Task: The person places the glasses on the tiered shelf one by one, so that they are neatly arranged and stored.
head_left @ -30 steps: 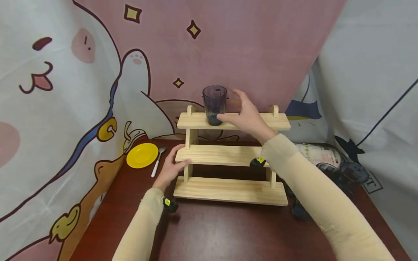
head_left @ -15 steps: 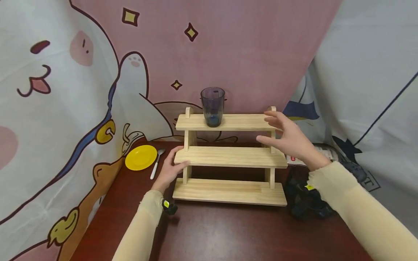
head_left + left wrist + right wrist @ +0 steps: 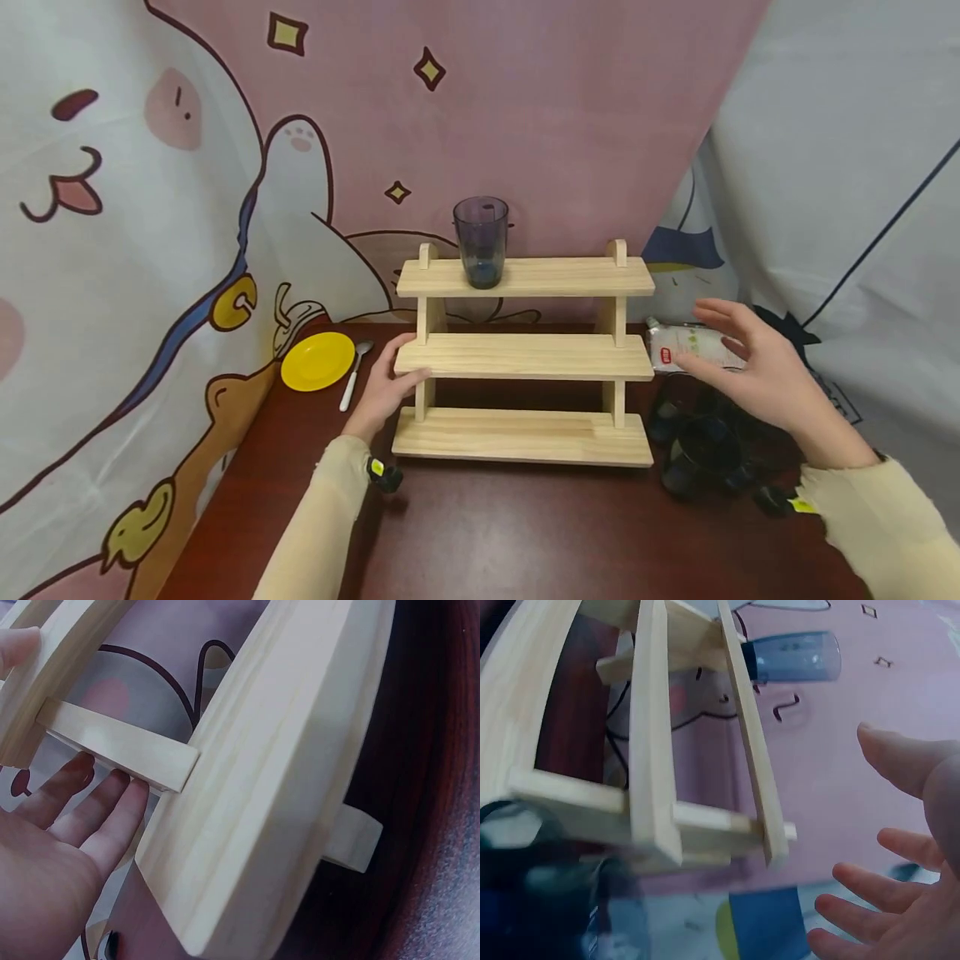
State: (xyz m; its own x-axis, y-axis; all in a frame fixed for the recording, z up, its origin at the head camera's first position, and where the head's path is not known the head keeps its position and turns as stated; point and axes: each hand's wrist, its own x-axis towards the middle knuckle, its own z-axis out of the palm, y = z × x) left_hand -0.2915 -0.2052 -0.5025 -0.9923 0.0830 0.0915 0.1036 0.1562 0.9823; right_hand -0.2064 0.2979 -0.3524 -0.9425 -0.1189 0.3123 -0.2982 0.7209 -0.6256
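Observation:
A three-tier wooden display shelf (image 3: pixel 522 357) stands on the dark table. On its top board, left of centre, a purple-blue tinted drinking glass (image 3: pixel 482 242) stands upright. My left hand (image 3: pixel 381 392) grips the shelf's left end at the middle board; in the left wrist view its thumb lies on a board and its fingers (image 3: pixel 94 817) reach along an upright. My right hand (image 3: pixel 765 375) is empty, fingers spread, over several dark glasses (image 3: pixel 701 458) clustered at the shelf's right. These glasses look blurred and close in the right wrist view.
A yellow plate (image 3: pixel 318 361) lies at the left, with a white-handled spoon (image 3: pixel 352 375) beside it. A white printed pouch (image 3: pixel 675 343) lies behind the dark glasses. Patterned cloth (image 3: pixel 570 125) hangs behind and along both sides of the table (image 3: pixel 495 533).
My right hand has left the glass on the top board and moved right and down, over the dark glasses. The glass stays on the shelf; my left hand keeps its grip.

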